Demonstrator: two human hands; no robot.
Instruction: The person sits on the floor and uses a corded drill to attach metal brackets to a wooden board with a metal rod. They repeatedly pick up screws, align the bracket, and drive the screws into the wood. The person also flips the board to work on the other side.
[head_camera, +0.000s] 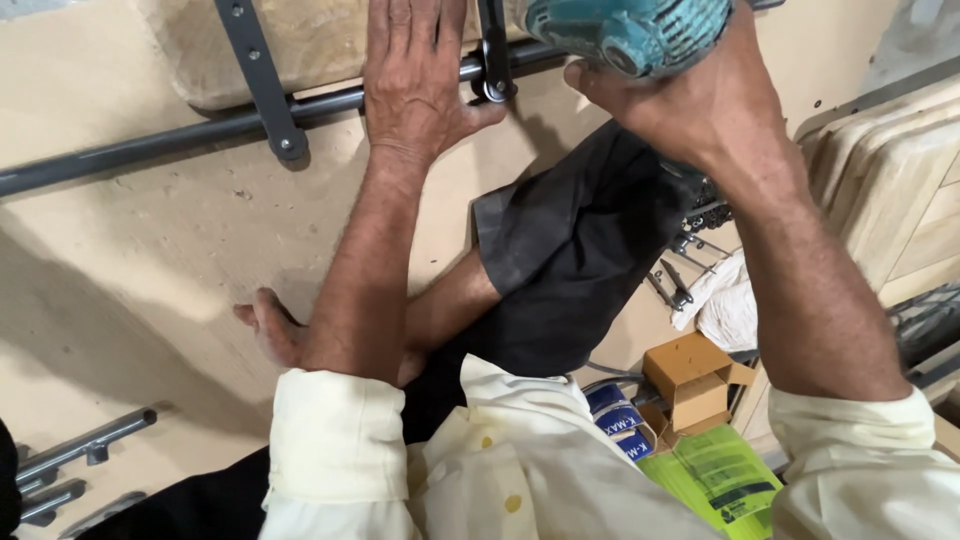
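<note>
My left hand (415, 75) lies flat, fingers together, on a pale wooden panel (310, 40), pressing next to a grey metal rod (150, 145) and a dark bracket (492, 60). My right hand (690, 100) grips a teal power drill (630, 30) at the top edge, its tip hidden near the bracket. A second grey bracket (265, 85) crosses the rod further left. I sit on the board with a bare foot (270, 325) tucked under my left forearm.
Grey metal rods (70, 460) lie at the lower left. To the right sit an open cardboard box (695, 380), small blue boxes (615, 420), a green packet (720, 480), a white cloth (725, 300), loose metal fittings (675, 285) and stacked wooden panels (900, 180).
</note>
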